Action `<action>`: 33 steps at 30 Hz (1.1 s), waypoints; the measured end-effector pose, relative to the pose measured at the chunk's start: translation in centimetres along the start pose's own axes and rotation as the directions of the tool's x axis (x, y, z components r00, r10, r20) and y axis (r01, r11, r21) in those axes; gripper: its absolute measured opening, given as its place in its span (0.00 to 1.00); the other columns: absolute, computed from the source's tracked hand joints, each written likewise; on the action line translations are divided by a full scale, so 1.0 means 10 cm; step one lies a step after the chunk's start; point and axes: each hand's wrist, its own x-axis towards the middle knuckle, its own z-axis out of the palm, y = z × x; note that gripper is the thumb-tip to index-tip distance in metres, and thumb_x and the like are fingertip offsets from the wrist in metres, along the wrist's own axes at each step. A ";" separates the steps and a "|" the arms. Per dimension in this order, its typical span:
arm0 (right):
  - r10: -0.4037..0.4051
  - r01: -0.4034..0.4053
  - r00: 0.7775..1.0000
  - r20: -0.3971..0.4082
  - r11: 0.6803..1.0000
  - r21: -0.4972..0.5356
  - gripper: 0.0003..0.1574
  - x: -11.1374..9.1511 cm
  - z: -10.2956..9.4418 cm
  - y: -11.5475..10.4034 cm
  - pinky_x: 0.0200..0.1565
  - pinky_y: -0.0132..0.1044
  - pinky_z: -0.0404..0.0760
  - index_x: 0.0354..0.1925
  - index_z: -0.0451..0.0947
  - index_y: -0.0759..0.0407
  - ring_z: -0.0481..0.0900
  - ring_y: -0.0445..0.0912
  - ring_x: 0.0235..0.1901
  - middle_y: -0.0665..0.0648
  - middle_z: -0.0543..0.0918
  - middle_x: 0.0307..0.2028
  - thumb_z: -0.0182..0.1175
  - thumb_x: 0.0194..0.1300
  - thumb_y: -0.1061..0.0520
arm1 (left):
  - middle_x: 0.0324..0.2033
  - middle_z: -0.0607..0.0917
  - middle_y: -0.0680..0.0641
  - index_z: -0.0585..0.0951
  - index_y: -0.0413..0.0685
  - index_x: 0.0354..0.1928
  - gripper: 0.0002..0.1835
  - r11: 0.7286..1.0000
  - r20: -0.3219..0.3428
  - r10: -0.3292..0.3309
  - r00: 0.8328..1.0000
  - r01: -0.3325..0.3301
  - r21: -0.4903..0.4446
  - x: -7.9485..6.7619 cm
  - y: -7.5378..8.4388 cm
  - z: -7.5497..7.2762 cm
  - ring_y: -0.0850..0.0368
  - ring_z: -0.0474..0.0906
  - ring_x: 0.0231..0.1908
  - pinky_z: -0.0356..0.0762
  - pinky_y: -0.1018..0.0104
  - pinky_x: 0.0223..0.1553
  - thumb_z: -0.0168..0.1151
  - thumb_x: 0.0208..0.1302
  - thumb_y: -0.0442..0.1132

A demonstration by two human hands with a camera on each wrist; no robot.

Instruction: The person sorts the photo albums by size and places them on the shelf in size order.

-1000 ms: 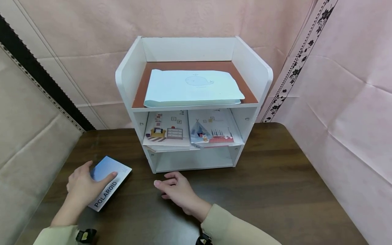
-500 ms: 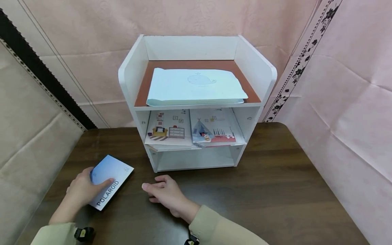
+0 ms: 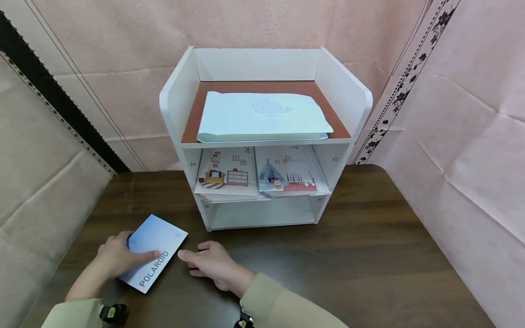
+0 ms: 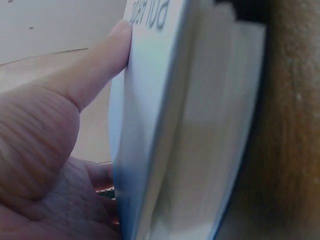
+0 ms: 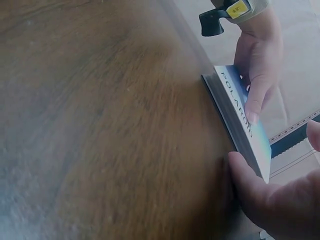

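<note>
A book [image 3: 157,239] with a blue-to-white cover lettered POLAROID lies tilted on the left of the table. My left hand [image 3: 121,256] grips it, thumb [image 4: 107,55] across the cover and fingers at its far-left edge. Page edges [image 4: 207,110] show in the left wrist view. Just right of the book, my right hand [image 3: 215,265] holds nothing, its fingers loosely bent and thumb pointing at the book's right edge. In the right wrist view, that hand [image 5: 285,200] is close to the book's corner; whether it touches, I cannot tell.
A white shelf unit [image 3: 265,143] stands at the back of the brown table [image 3: 348,264]. On its top lies a pale blue folded sheet [image 3: 262,116] with a whale drawing. Illustrated booklets [image 3: 227,173] fill the middle level. Pink cloth [image 3: 471,136] hangs behind and at the sides.
My left hand has shifted the book slightly right, towards me. The right hand has moved left from in front of the shelf to beside the book.
</note>
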 end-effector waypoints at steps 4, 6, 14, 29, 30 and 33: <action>0.008 -0.008 1.000 -0.002 1.000 -0.020 0.38 0.01 0.00 0.00 0.43 0.45 0.83 0.57 0.66 0.74 0.83 0.54 0.41 0.62 0.79 0.38 0.71 0.57 0.56 | 0.52 0.65 0.16 0.57 0.18 0.63 0.67 1.000 0.043 0.019 0.999 -0.018 -0.007 -0.02 0.04 0.00 0.21 0.66 0.49 0.71 0.37 0.41 0.66 0.43 0.75; 0.011 -0.011 1.000 -0.005 0.999 -0.039 0.36 0.01 -0.01 -0.01 0.43 0.44 0.82 0.56 0.67 0.75 0.83 0.54 0.41 0.62 0.79 0.38 0.71 0.58 0.56 | 0.53 0.66 0.16 0.57 0.17 0.62 0.65 0.999 0.064 0.027 0.998 -0.026 -0.024 -0.03 0.06 0.00 0.23 0.68 0.49 0.73 0.38 0.42 0.67 0.45 0.73; 0.010 -0.010 1.000 0.000 0.999 -0.047 0.33 0.04 -0.01 -0.01 0.45 0.44 0.82 0.53 0.68 0.78 0.83 0.53 0.42 0.62 0.78 0.38 0.70 0.58 0.58 | 0.46 0.75 0.26 0.61 0.19 0.61 0.62 0.995 0.120 0.012 0.993 0.001 -0.104 -0.07 0.14 0.03 0.38 0.75 0.43 0.76 0.48 0.40 0.65 0.47 0.72; -0.001 -0.010 0.999 -0.037 0.961 -0.278 0.18 0.02 0.03 -0.04 0.41 0.45 0.78 0.36 0.77 0.66 0.78 0.47 0.34 0.56 0.81 0.32 0.71 0.57 0.54 | 0.41 0.80 0.27 0.69 0.17 0.54 0.58 0.989 0.197 -0.054 0.979 0.080 -0.128 -0.14 0.15 -0.03 0.40 0.80 0.38 0.81 0.50 0.36 0.54 0.55 0.76; -0.001 -0.010 0.999 -0.038 0.959 -0.284 0.17 0.01 0.03 -0.04 0.41 0.45 0.77 0.36 0.77 0.65 0.78 0.47 0.34 0.55 0.81 0.31 0.71 0.57 0.54 | 0.38 0.81 0.31 0.70 0.18 0.54 0.57 0.984 0.213 -0.064 0.975 0.097 -0.151 -0.14 0.15 -0.03 0.43 0.81 0.36 0.81 0.52 0.35 0.55 0.54 0.76; -0.006 -0.006 0.999 -0.037 0.949 -0.316 0.18 0.00 0.02 -0.05 0.44 0.46 0.76 0.37 0.77 0.64 0.77 0.45 0.36 0.54 0.82 0.30 0.71 0.57 0.53 | 0.33 0.81 0.43 0.75 0.25 0.48 0.50 0.961 0.263 -0.083 0.961 0.147 -0.234 -0.17 0.13 -0.01 0.53 0.79 0.31 0.80 0.58 0.32 0.58 0.53 0.74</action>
